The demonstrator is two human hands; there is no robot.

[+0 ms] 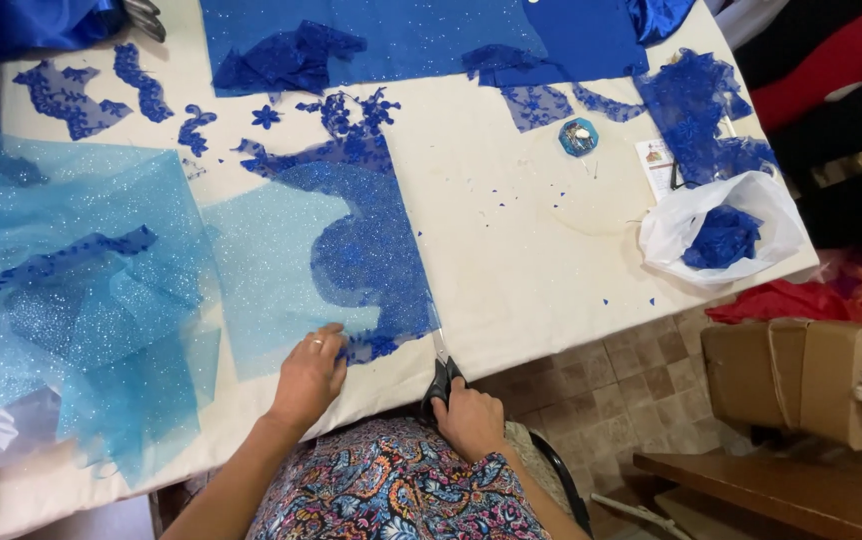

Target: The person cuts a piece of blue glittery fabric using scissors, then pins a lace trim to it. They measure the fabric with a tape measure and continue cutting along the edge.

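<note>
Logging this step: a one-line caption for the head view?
Left hand pins glittery blue fabric while right hand works scissors at the table edge.

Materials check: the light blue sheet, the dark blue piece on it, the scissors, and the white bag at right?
Light blue sheet: sheer glittery net, likely tulle; the table shows through.
Dark blue piece: lace-like fabric with raised floral pattern and sparkle.
Scissors: shiny metal blades, black probably plastic handles, in the right hand.
White bag: thin crinkled plastic film.
</note>
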